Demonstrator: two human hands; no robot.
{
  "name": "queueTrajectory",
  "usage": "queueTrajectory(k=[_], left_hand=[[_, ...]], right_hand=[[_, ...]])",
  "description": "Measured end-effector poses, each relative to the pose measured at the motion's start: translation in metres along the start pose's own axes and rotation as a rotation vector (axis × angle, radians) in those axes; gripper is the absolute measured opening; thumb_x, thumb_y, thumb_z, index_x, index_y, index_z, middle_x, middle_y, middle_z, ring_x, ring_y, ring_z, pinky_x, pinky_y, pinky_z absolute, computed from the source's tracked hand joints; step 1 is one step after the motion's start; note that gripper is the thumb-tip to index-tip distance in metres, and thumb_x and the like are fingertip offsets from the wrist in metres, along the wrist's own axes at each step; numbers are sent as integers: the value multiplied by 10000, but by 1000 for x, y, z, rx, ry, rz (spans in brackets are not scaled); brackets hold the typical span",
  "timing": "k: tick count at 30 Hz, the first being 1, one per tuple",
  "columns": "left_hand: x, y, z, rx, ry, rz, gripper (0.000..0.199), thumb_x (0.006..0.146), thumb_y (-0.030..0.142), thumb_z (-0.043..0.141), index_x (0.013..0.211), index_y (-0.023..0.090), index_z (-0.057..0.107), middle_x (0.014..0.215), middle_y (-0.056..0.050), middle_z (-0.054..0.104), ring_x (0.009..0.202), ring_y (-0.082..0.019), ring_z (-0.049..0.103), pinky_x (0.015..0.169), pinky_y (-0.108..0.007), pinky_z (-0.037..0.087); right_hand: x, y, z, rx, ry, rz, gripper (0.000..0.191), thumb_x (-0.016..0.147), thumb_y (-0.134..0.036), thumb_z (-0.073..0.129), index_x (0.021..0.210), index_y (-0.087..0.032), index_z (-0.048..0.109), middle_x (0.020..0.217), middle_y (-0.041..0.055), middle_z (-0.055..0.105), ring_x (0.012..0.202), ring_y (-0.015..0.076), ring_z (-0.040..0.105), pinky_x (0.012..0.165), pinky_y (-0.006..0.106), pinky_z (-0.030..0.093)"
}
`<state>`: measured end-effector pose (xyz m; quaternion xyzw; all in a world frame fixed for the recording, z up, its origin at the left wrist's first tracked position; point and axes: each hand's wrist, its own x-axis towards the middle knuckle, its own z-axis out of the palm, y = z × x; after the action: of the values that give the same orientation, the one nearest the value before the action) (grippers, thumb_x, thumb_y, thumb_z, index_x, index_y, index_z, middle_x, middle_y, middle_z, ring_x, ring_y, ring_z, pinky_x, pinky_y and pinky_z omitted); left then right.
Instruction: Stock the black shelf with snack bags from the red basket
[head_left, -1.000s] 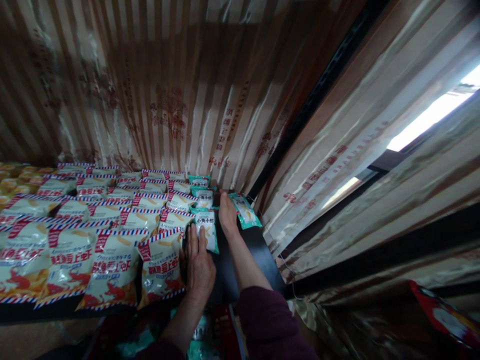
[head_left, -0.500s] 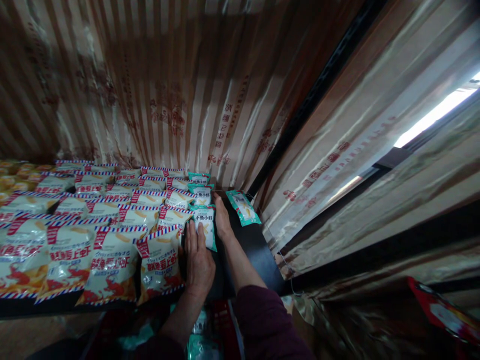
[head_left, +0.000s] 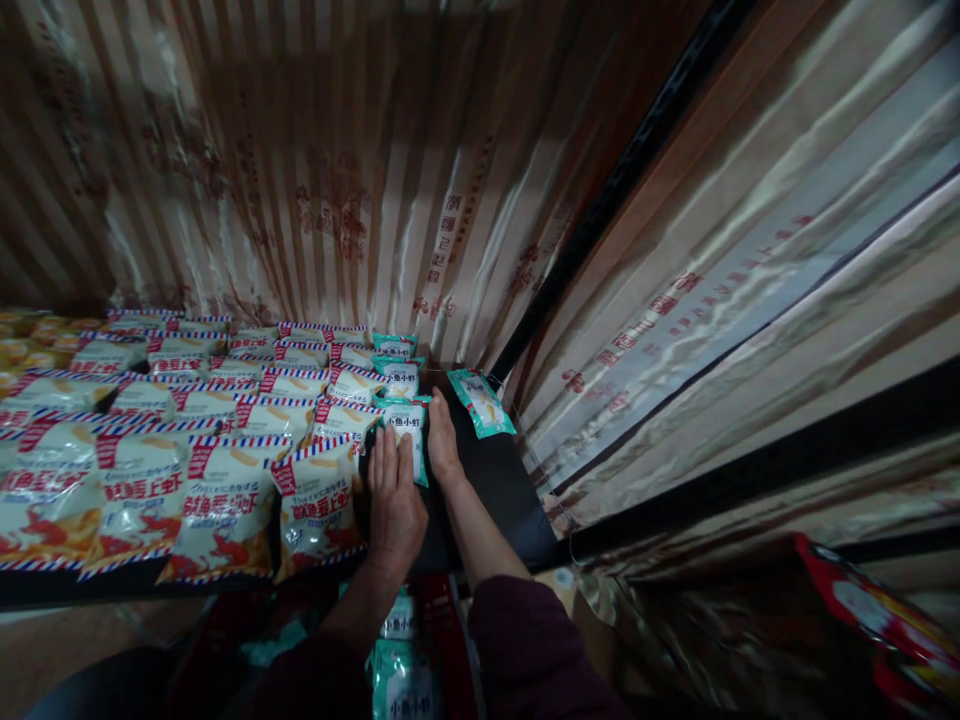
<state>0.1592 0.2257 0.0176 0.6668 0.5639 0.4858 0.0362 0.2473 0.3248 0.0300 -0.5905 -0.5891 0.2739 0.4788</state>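
The left hand [head_left: 397, 515] lies against the lower front of a green-and-white 小鱼小虾 snack packet [head_left: 409, 425], its fingers straight and close together rather than curled around anything. The right hand [head_left: 442, 440] stands edge-on at the packet's right side, unclenched, with its fingers extended; whether it touches the packet, I cannot tell. Between the two hands, this packet stands at the front of a short column on a black shelf [head_left: 517, 500], with a second green packet [head_left: 401, 378] and a third green packet [head_left: 394, 347] behind it.

To the column's left, white snack bags [head_left: 225, 520] with red-and-blue striped edges stand in several rows, and small yellow packets [head_left: 30, 345] fill the far left. A lone green packet [head_left: 482, 403] leans back at the shelf's right end, near a black post [head_left: 600, 215], apart from the right hand. Pleated, printed curtains [head_left: 322, 130] hang behind. Below the shelf, more green packets [head_left: 407, 680] lie between the forearms, and a red package [head_left: 874, 605] shows at lower right
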Motion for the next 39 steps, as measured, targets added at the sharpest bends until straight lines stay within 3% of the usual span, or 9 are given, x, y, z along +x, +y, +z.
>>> queueTrajectory(k=[6, 12, 15, 19, 24, 28, 30, 34, 39], left_hand=[[-2, 2, -5, -6, 2, 156, 430, 820, 3, 316, 1176, 88, 542, 1441, -193, 377, 1409, -246, 179, 1086, -499, 310], [-8, 8, -15, -36, 1, 296, 331, 852, 47, 336, 1025, 127, 606, 1397, -169, 446, 1388, -243, 249, 1049, -468, 399], [-30, 16, -31, -54, -45, 345, 321, 877, 80, 333, 1025, 148, 610, 1362, -141, 493, 1364, -225, 310, 1041, -440, 424], [-84, 20, -60, -72, -121, 384, 303, 899, 132, 338, 1040, 133, 607, 1313, -143, 537, 1331, -214, 371, 1024, -403, 449], [-143, -5, -97, 25, -230, 320, 311, 863, 108, 355, 1003, 158, 628, 1266, -119, 575, 1273, -216, 449, 992, -412, 469], [-168, -35, -123, 189, -305, 149, 318, 793, 74, 390, 987, 136, 635, 1277, -151, 558, 1277, -273, 437, 1015, -478, 426], [-181, -46, -133, 223, -363, 114, 357, 777, 61, 375, 1022, 117, 628, 1261, -163, 567, 1248, -268, 466, 1019, -458, 423], [-211, -61, -143, 246, -525, 80, 385, 775, 98, 384, 1080, 111, 619, 1254, -157, 579, 1205, -268, 506, 1020, -446, 418], [-233, -64, -144, 246, -658, -15, 450, 757, 94, 384, 1156, 79, 591, 1296, -184, 543, 1216, -280, 494, 1032, -453, 395]], right_hand=[[-40, -1, -18, 141, 48, 123, 638, 904, -574, 260, 1370, -160, 395, 1369, 115, 498, 1258, 192, 475, 1053, 360, 356], [-105, -19, -33, 189, 202, 86, 560, 900, -526, 333, 1272, -142, 501, 1334, 130, 525, 1242, 212, 478, 1069, 388, 327], [-147, -25, -35, 147, 276, -4, 467, 921, -451, 341, 1228, -155, 531, 1279, 122, 566, 1211, 209, 497, 1039, 400, 355], [-207, -25, -31, 46, 286, -92, 405, 925, -390, 354, 1208, -166, 540, 1247, 118, 579, 1171, 205, 519, 1014, 405, 378], [-269, -12, -15, -84, 119, -52, 360, 920, -336, 363, 1151, -167, 582, 1152, 111, 631, 1096, 206, 561, 973, 403, 416], [-294, -1, -3, -192, -11, -34, 324, 895, -277, 394, 1092, -166, 626, 1105, 110, 650, 1079, 215, 568, 967, 400, 422], [-301, 1, -1, -240, -3, -58, 313, 861, -244, 431, 1080, -153, 635, 1152, 124, 628, 1125, 230, 537, 996, 409, 397], [-314, 4, -3, -316, 64, 8, 332, 811, -184, 455, 1085, -134, 635, 1235, 148, 575, 1177, 259, 487, 1024, 439, 357], [-329, 11, -2, -237, -18, 179, 363, 750, -109, 470, 1073, -137, 634, 1168, 130, 615, 1151, 240, 514, 1041, 405, 343]])
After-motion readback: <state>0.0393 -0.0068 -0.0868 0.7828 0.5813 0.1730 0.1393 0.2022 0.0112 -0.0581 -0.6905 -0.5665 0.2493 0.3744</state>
